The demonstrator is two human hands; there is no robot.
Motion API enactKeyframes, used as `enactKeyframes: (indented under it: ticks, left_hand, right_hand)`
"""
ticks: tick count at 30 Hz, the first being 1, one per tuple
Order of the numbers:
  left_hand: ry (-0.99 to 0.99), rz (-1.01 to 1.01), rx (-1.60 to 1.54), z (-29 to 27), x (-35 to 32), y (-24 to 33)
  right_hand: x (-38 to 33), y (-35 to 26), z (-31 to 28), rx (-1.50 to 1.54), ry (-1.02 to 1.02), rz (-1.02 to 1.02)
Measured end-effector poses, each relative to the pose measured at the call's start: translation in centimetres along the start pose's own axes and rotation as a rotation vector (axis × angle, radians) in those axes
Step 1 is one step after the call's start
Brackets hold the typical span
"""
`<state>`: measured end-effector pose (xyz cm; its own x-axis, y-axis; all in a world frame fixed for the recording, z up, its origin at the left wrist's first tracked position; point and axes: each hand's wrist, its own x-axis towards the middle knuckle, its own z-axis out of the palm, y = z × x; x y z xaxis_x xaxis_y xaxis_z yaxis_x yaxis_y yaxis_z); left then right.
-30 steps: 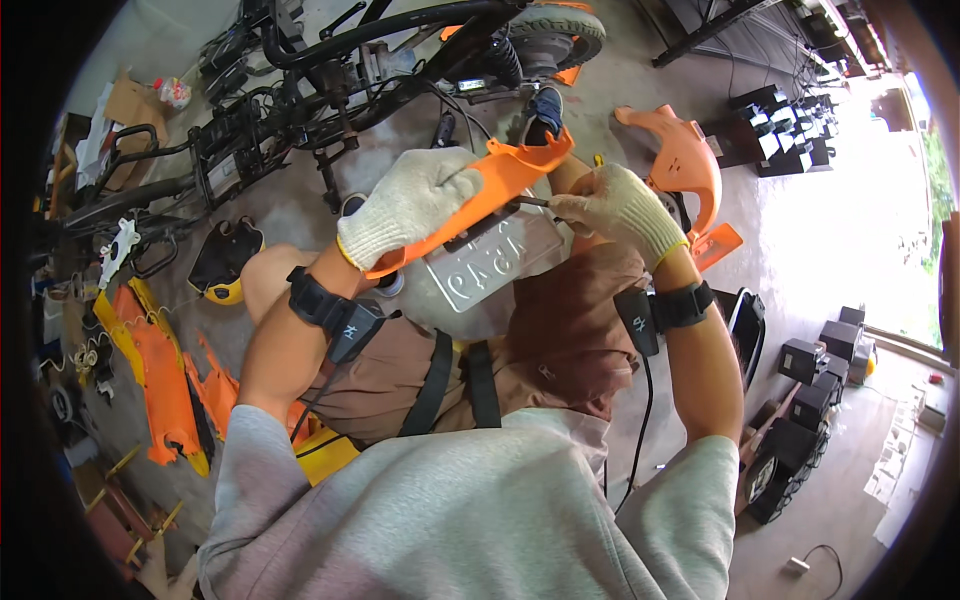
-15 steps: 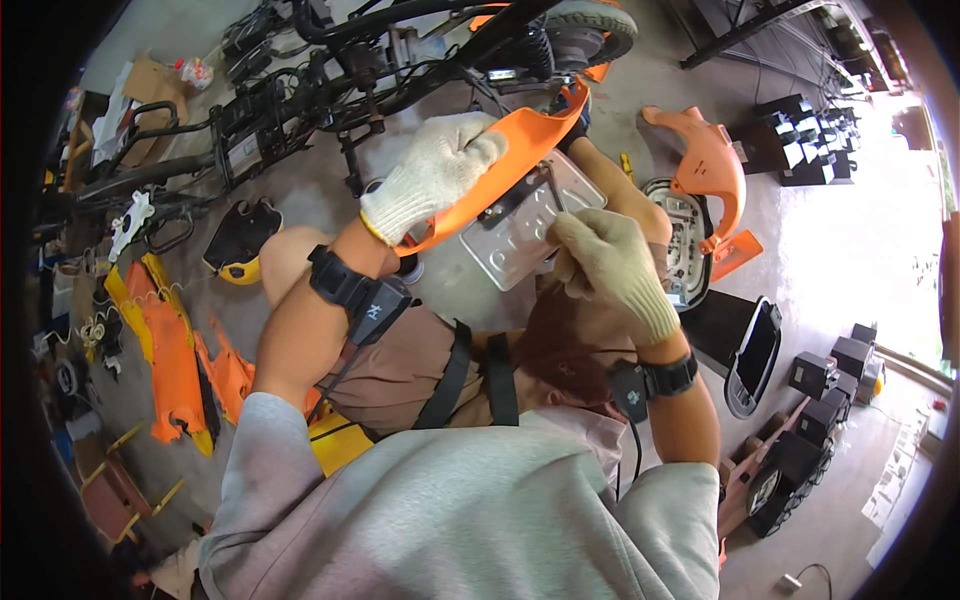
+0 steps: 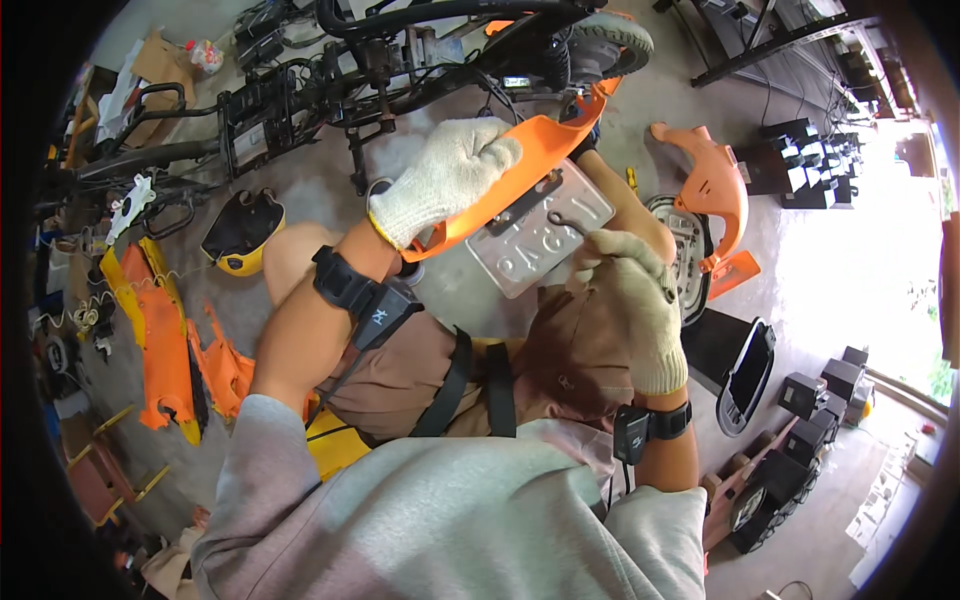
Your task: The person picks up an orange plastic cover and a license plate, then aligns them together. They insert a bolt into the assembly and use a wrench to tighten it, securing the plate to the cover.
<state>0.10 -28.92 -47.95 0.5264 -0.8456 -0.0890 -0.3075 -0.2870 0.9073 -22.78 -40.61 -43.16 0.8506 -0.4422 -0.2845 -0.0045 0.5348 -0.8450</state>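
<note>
My left hand point(image 3: 445, 175), in a white knit glove, is closed round the upper edge of a curved orange plastic panel point(image 3: 540, 150), thumb on its face. A silver embossed number plate point(image 3: 540, 235) hangs below the panel, beside a black bracket point(image 3: 515, 215) along its top. To the right of the plate, my gloved right hand point(image 3: 635, 290) is closed on a thin dark tool point(image 3: 568, 222), whose curved end reaches over the plate's face. The tool's exact kind is hard to make out, and its other end is hidden in the fingers.
A stripped scooter frame point(image 3: 360, 80) stands ahead with its wheel point(image 3: 610, 45). On the floor lie an orange fairing point(image 3: 715, 185), a yellow-and-black shell point(image 3: 243, 232) and orange-yellow panels point(image 3: 168, 345). Several black boxes point(image 3: 805, 160) stand at the right, near a dark metal rack point(image 3: 770, 45).
The panel and plate have shifted slightly right, the plate now turned more face-on. My right hand has moved right and down, away from the bracket, and the tool's end now shows.
</note>
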Motion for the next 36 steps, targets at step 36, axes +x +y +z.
enactKeyframes:
  ticks: [36]
  left_hand:
    - [-0.032,0.059,0.036,0.0,-0.4,0.6]
  right_hand:
    - [5.7,-2.0,-3.0,-0.619,0.196,0.045]
